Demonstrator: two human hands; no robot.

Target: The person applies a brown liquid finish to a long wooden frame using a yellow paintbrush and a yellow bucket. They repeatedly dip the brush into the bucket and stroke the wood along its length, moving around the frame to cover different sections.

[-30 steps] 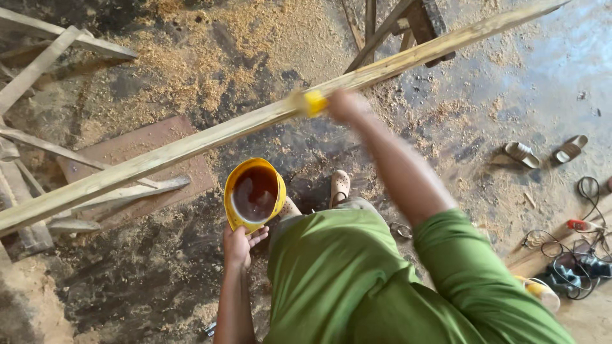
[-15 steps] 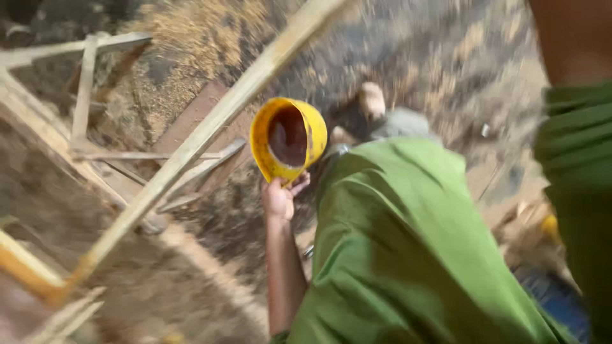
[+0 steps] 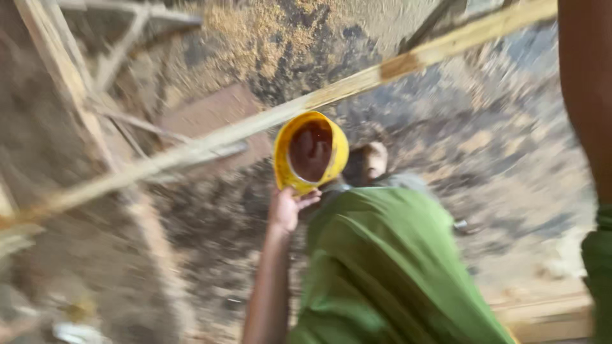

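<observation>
From my remote seat, the head view looks down on a sawdust-strewn floor (image 3: pixel 510 165), blurred by motion. My left hand (image 3: pixel 288 205) holds a yellow bucket (image 3: pixel 310 153) from beneath, fingers curled up against its lower rim; the bucket tilts its mouth toward the camera and shows a dark reddish-brown liquid (image 3: pixel 310 150) inside. The grip is closed on the bucket's bottom edge, thumb side partly hidden.

Directly above and beyond the bucket runs 1 long pale wooden plank (image 3: pixel 268 121), its long axis slanting from lower left to upper right across the frame. A darker brown patch (image 3: pixel 400 65) marks it to the upper right of the bucket. The bucket's top rim sits just beside the plank's underside edge; I cannot tell if they touch.

My right arm (image 3: pixel 586 95) rises along the right border and the hand is out of frame, so its grip cannot be read. Green clothing (image 3: pixel 389 267) fills the lower middle. More timber (image 3: pixel 70 83) stands at left.
</observation>
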